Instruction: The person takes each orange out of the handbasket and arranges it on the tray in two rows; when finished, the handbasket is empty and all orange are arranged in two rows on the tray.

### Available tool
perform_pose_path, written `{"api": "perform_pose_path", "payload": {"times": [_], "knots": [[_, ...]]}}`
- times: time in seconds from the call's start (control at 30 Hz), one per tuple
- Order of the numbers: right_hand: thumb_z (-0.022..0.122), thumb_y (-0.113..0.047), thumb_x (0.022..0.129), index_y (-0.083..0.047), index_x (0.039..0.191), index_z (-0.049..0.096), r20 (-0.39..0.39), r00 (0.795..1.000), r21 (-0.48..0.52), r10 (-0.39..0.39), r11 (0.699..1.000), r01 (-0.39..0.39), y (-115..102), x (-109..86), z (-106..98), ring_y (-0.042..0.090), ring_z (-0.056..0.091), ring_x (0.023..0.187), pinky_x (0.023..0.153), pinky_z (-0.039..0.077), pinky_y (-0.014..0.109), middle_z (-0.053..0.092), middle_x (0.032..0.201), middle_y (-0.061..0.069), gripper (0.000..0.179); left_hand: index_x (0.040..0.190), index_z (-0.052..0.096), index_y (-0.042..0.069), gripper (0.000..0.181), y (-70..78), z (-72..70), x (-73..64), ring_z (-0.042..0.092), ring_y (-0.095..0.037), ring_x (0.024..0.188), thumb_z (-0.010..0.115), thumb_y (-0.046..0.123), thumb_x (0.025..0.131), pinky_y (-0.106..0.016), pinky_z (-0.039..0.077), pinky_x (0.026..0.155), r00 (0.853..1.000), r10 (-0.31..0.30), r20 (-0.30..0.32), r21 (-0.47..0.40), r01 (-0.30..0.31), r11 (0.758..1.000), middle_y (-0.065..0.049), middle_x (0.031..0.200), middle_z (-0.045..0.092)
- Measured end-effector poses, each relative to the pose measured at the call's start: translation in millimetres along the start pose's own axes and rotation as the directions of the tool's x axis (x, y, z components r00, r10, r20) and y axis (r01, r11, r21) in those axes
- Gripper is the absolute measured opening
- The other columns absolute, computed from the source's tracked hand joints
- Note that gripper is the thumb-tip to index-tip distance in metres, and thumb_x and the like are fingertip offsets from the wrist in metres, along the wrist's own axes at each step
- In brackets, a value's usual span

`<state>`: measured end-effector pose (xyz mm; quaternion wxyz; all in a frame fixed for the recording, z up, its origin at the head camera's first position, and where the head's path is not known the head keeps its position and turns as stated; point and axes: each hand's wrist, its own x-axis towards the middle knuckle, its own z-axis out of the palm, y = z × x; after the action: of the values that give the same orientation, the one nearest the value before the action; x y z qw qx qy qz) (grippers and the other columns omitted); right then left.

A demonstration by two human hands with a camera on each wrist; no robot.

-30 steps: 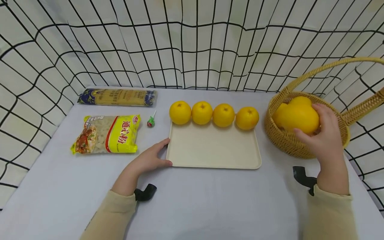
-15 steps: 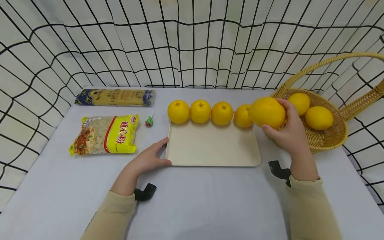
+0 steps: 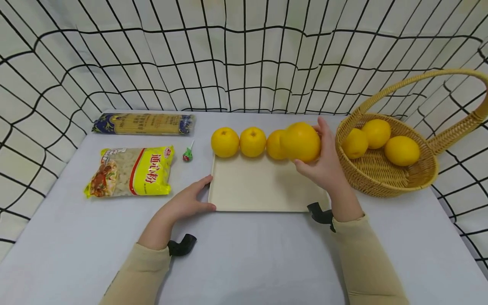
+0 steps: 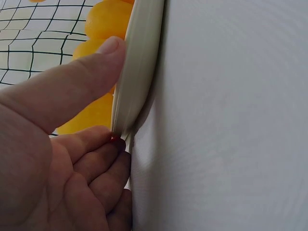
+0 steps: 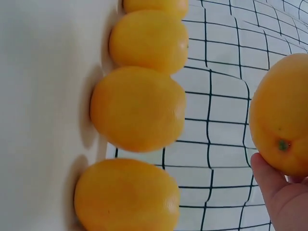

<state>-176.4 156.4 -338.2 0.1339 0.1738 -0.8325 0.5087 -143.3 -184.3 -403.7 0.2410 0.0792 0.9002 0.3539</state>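
Observation:
In the head view my right hand (image 3: 322, 163) holds an orange (image 3: 301, 142) above the right part of the cream tray (image 3: 248, 190). The right wrist view shows a green stem spot on this orange (image 5: 284, 115), with fingertips (image 5: 262, 168) against its underside. Several other oranges (image 3: 225, 142) line the tray's far edge; the held one covers the right end of that row in the head view. My left hand (image 3: 187, 201) holds the tray's left end near its front corner. From the left wrist, its thumb (image 4: 96, 67) lies at the rim, with the other fingers bent against the corner.
A wicker basket (image 3: 381, 186) with a tall handle stands at the right, holding 3 yellow fruits. At the left lie a bag of pasta (image 3: 129, 171), a pack of dry noodles (image 3: 144, 123) and a lollipop (image 3: 187, 154). Black wire mesh (image 3: 244, 63) encloses the table's back and sides.
My right hand has lifted the orange out of the basket and carried it left, over the right end of the row. The left hand has stayed at the tray.

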Motion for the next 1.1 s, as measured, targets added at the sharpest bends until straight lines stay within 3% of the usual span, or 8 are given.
{"api": "perform_pose_path", "payload": {"times": [0.1,0.27,0.4,0.67,0.83,0.97,1.1], "knots": [[0.07,-0.007,0.067,-0.024,0.145,0.018,0.021,1.0,-0.07,-0.007,0.998,0.008,-0.5,1.9,7.9,0.023,0.033,0.12,0.103,0.03,0.048,0.029,0.136,0.014,0.095,0.146,0.019,0.015,0.088,-0.4,-0.3,-0.2,0.018,-0.035,0.138,0.07,0.035,0.077,-0.054,0.018,0.11,1.0,0.0,-0.001,0.002,0.0,1.0,-0.014,0.151,0.02],[0.072,-0.016,0.066,-0.018,0.14,0.032,0.045,0.999,-0.141,-0.001,0.99,0.008,-2.0,3.1,15.7,0.026,0.033,0.122,0.1,0.033,0.051,0.031,0.135,0.014,0.084,0.146,0.018,0.016,0.088,-0.5,0.7,-0.2,0.017,-0.034,0.138,0.07,0.033,0.077,-0.053,0.018,0.111,1.0,-0.006,-0.002,0.001,0.006,1.0,-0.013,0.151,0.019],[0.073,-0.018,0.065,-0.016,0.14,0.032,0.075,0.997,-0.162,-0.009,0.987,0.021,-2.6,4.1,19.6,0.027,0.033,0.123,0.1,0.033,0.052,0.033,0.137,0.014,0.086,0.146,0.018,0.016,0.088,0.1,0.3,-0.3,0.017,-0.034,0.138,0.07,0.032,0.077,-0.053,0.018,0.111,1.0,-0.004,0.001,0.001,0.004,1.0,-0.012,0.151,0.019],[0.077,-0.02,0.065,-0.009,0.134,0.03,0.139,0.989,-0.098,0.048,0.995,-0.034,-9.9,10.0,41.6,0.021,0.045,0.114,0.1,0.039,0.042,0.043,0.131,0.008,0.084,0.146,0.019,0.015,0.088,-1.4,0.3,-0.3,0.017,-0.034,0.138,0.071,0.032,0.077,-0.053,0.018,0.111,1.0,0.001,-0.002,-0.008,-0.001,1.0,-0.013,0.151,0.019],[0.076,-0.019,0.065,-0.013,0.127,0.036,0.197,0.98,-0.107,0.018,0.994,0.004,-13.2,13.4,61.3,0.021,0.04,0.116,0.099,0.038,0.042,0.037,0.131,0.006,0.074,0.146,0.019,0.015,0.088,-1.5,-0.2,-0.8,0.016,-0.034,0.139,0.071,0.032,0.077,-0.053,0.018,0.111,1.0,-0.001,0.0,-0.005,0.001,1.0,-0.013,0.151,0.019],[0.074,-0.023,0.067,-0.019,0.132,0.038,0.256,0.965,-0.125,0.049,0.992,-0.018,-15.2,15.0,76.3,0.024,0.036,0.118,0.099,0.037,0.046,0.029,0.135,0.009,0.074,0.146,0.019,0.014,0.087,-0.6,-0.5,-1.3,0.016,-0.033,0.139,0.071,0.031,0.077,-0.053,0.017,0.111,1.0,0.003,0.002,-0.003,-0.003,1.0,-0.012,0.152,0.019],[0.074,-0.026,0.068,-0.016,0.138,0.031,0.275,0.956,-0.127,0.102,0.989,-0.069,-15.4,17.0,90.4,0.023,0.041,0.116,0.1,0.039,0.045,0.034,0.137,0.01,0.083,0.146,0.02,0.013,0.086,0.1,-0.8,-1.8,0.016,-0.033,0.139,0.07,0.029,0.077,-0.052,0.018,0.111,1.0,0.013,0.002,-0.006,-0.013,1.0,-0.011,0.152,0.019]]}}
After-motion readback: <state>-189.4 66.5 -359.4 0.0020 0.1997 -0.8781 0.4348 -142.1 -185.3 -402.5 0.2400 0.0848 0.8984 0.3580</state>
